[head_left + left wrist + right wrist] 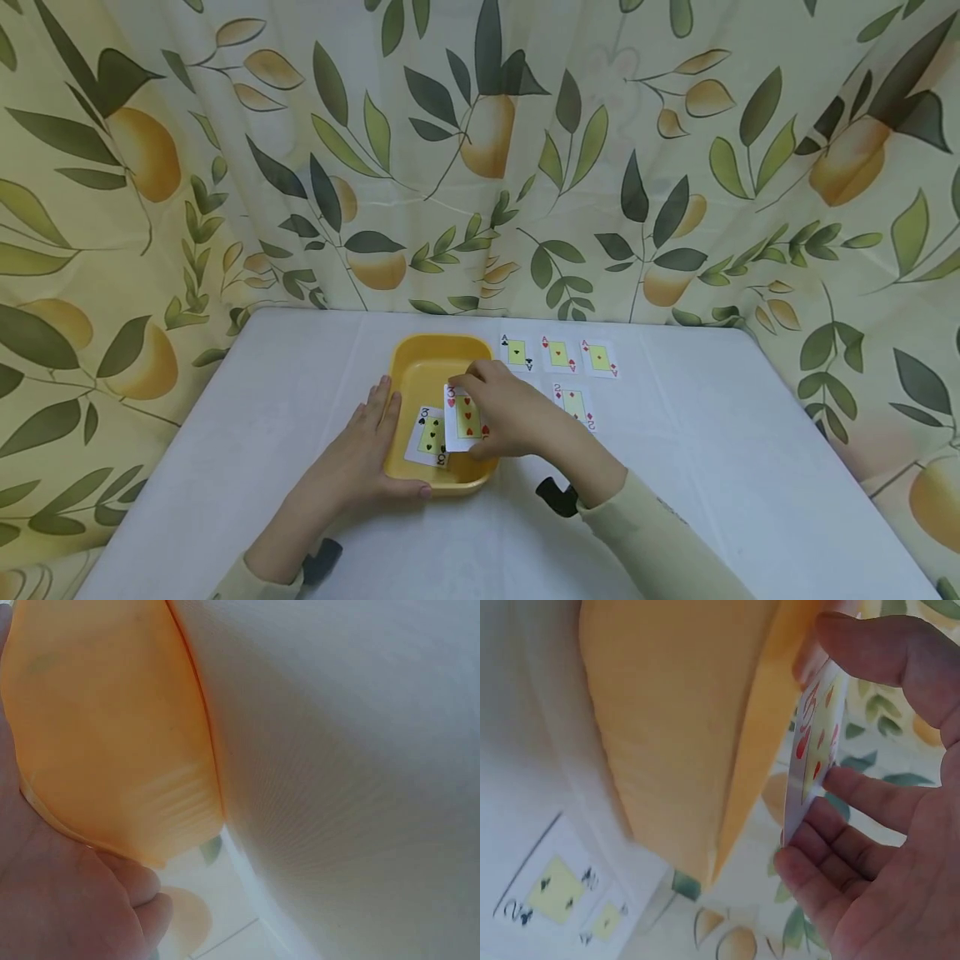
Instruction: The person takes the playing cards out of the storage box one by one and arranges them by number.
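Over the yellow tray [408, 350], my right hand [517, 408] pinches a playing card [465, 414] with red heart pips. The right wrist view has this card [816, 735] nearly edge-on, between the thumb and the fingertips. Inside the tray lies another card [427, 435] with black pips, partly covered by the hearts card. My left hand [360, 450] rests along the tray's left side, its fingers stretched out on the rim and its thumb at the near corner. From the left wrist, the palm [60, 900] shows against the tray's wall [112, 727].
Right of the tray, an ace of clubs [517, 352], an ace of hearts [558, 354] and an ace of diamonds [599, 358] lie in a row. Nearer is a two of diamonds [573, 403]. The right wrist view shows a two of clubs [555, 889]. A patterned curtain [465, 167] hangs behind the white table [675, 467].
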Available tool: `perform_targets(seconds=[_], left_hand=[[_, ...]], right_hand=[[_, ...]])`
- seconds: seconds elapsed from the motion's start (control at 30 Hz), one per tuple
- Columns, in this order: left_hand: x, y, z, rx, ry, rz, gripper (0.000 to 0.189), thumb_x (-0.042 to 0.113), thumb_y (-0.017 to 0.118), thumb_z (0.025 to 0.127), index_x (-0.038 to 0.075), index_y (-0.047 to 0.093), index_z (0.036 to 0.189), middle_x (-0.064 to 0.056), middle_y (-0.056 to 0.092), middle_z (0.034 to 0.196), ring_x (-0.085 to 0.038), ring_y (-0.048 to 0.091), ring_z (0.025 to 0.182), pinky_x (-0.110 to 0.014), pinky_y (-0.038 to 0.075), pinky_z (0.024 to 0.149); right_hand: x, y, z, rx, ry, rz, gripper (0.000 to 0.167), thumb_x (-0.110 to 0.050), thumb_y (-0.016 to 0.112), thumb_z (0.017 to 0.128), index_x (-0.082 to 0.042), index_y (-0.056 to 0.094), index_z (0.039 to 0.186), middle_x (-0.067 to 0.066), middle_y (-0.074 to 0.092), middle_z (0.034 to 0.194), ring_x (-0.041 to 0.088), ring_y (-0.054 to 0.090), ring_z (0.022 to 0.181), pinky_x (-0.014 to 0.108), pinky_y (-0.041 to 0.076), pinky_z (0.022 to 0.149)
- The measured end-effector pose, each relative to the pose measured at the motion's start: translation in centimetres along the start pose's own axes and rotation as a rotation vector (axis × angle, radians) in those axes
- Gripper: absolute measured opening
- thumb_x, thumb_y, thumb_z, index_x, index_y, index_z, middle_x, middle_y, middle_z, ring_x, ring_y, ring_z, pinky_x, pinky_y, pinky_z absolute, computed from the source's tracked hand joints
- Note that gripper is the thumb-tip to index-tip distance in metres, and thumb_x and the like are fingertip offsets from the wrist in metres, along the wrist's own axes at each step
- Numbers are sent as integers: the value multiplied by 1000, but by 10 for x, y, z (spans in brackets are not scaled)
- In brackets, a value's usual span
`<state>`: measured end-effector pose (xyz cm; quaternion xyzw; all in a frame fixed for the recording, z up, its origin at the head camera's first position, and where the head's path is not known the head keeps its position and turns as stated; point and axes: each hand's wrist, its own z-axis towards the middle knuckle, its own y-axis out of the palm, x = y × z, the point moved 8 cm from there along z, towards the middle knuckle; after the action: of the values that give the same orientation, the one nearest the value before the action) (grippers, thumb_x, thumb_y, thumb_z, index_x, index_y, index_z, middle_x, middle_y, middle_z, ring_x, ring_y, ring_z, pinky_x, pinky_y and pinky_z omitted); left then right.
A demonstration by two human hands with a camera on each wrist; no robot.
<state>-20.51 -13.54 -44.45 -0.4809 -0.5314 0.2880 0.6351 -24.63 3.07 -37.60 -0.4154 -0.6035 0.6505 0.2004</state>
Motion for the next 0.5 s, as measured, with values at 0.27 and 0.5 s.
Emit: perform_targets(seconds=[0.27,0.5], left_hand=[[0,0,0,7,-4,-8,140,83,73,60,0,17,158,-12,-5,168,-33,6,154,-51,21,122],[1,0,1,7,-8,-5,141,83,72,59,-1,17,158,-13,-5,168,-34,6,154,-51,22,122]], right_hand=[[30,-4,-25,31,112,0,89,-31,94,61,-21,56,141,-2,50,125,13,45,105,25,51,88],[54,7,-46,1,166,-22,85,-28,92,62,-19,57,140,-3,50,119,12,44,100,23,48,79]])
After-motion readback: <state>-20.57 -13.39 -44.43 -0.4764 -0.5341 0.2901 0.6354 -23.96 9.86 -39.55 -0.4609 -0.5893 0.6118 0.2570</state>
